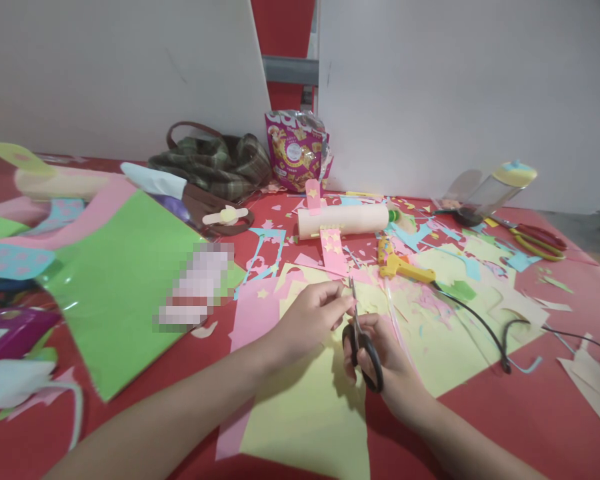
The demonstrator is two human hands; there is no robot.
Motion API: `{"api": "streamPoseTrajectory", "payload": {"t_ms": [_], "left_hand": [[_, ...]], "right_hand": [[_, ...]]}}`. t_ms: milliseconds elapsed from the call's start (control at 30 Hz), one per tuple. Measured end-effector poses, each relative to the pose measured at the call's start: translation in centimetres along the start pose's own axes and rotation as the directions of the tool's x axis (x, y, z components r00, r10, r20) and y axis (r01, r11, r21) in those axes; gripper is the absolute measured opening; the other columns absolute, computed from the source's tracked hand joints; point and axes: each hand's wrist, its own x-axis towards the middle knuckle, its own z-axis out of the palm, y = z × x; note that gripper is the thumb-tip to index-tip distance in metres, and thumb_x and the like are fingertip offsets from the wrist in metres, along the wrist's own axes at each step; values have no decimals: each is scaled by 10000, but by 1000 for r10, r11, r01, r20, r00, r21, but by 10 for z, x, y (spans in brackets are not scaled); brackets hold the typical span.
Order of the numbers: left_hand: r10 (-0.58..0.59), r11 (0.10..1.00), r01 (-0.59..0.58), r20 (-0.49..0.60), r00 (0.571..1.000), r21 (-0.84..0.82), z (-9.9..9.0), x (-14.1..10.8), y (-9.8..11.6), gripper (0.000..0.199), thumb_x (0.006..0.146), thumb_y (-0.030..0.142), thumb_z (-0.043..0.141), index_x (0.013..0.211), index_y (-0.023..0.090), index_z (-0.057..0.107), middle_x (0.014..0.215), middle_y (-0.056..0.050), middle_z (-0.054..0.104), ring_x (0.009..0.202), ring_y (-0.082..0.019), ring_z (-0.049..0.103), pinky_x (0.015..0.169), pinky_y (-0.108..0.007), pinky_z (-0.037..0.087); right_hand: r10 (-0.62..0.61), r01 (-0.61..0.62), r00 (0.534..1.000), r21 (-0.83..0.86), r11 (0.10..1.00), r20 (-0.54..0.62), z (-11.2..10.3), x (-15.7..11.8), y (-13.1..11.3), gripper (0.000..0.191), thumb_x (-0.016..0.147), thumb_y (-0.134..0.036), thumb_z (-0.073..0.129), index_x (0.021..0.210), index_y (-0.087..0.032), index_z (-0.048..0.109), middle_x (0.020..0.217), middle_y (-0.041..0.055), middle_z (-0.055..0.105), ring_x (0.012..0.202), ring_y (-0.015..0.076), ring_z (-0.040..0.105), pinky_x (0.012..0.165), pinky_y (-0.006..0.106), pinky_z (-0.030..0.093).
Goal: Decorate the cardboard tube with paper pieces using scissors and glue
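One pair of scissors (pixel 357 323) gripped in our right hand (pixel 386 360); our left hand (pixel 312 309) pinched beside the scissors, contents unclear. Likely trimming; next snip calls for steadiness.

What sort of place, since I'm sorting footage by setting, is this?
Probably a craft workspace, though little of the room shows. The signs: a black-corded yellow glue gun, black-handled metal scissors in the right hand, and pink, blue and yellow paper-like scraps strewn over the red tabletop.
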Motion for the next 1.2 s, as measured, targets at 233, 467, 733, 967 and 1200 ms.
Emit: {"api": "streamPoseTrajectory", "payload": {"t_ms": [233,467,733,967,1200], "left_hand": [[31,998,-32,19,999,49,-2,0,-1,261,761,272,389,526,161,361,503,54,359,465,-65,310,463,-203,246],[3,993,-14,97,995,115,-5,2,1,217,744,264,406,555,159,419,484,59,356,451,-64,324,443,-194,250],[-57,953,-51,342,938,298,-9,-2,-4,198,724,278,412,599,154,503,508,37,405,436,-68,343,398,-186,238],[10,881,-215,439,898,421,-11,0,-9,188,735,247,404,617,148,512,533,38,403,468,-64,317,422,-198,216],[-6,838,-216,404,915,501,-14,2,-6,276,743,337,413,550,141,438,513,48,366,467,-56,304,415,-183,215]], "right_hand": [[3,-3,1000,-15,1000,10,-3,0,2,263,748,-438,507,869,-242,382,672,-44,437,468,81,473,442,228,372],[-49,51,998,38,998,-37,-7,-1,5,295,734,-444,524,902,-247,383,657,-33,471,527,115,499,492,254,392],[-63,95,968,124,988,-241,-7,5,-1,338,656,-196,659,874,-259,409,711,-45,515,611,103,513,569,225,409],[-37,65,972,115,991,-230,-8,6,0,368,642,-123,642,876,-257,392,754,-37,529,594,95,498,542,216,409],[-28,50,966,79,996,-258,-11,6,5,364,638,-158,655,876,-261,400,756,-43,538,575,87,494,509,199,371]]}}
